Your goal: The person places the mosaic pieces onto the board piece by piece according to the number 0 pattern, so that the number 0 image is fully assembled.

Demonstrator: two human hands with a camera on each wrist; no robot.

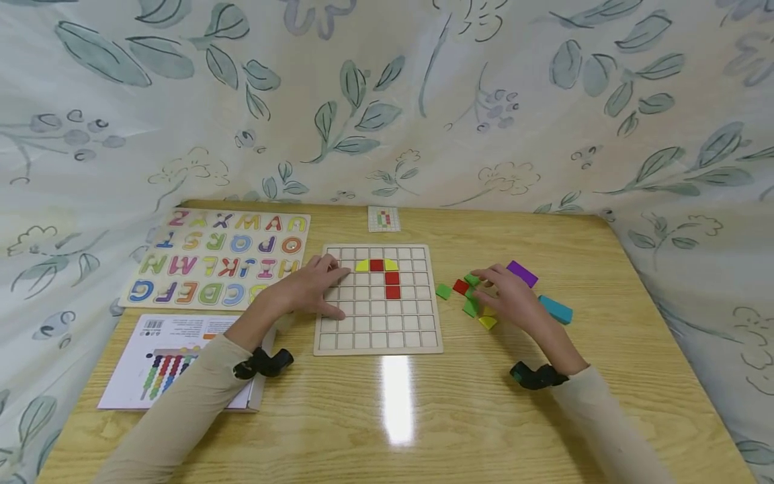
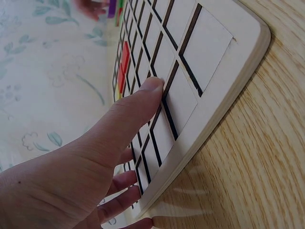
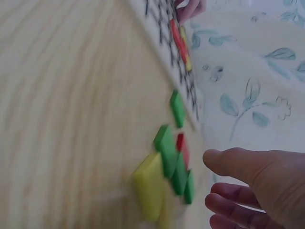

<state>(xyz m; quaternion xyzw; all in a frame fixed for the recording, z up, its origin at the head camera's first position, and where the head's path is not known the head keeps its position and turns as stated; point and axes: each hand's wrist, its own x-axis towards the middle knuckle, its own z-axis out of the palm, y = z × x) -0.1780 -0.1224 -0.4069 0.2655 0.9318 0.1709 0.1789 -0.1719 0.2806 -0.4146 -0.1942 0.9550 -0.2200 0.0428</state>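
Flowery cloth [image 1: 423,144] backs a wood table [image 1: 332,417] w/ L hand [image 1: 310,286], fingers spread, at 9 o'clock on the grid board [image 1: 377,351], and, off its 3 o'clock side, loose tiles [image 1: 469,308] nr R hand [image 1: 510,296], thumb & fingers apart, no grip visible: prob tile-picking, next needing a neat pinch.

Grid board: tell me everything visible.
The grid board looks like pale wood, roughly square with rounded corners, dark lines dividing its cells. It lies flat on the table. Three red squares and two rounded yellow pieces sit in cells toward its far side. The left hand rests on its left edge, thumb over the cells.
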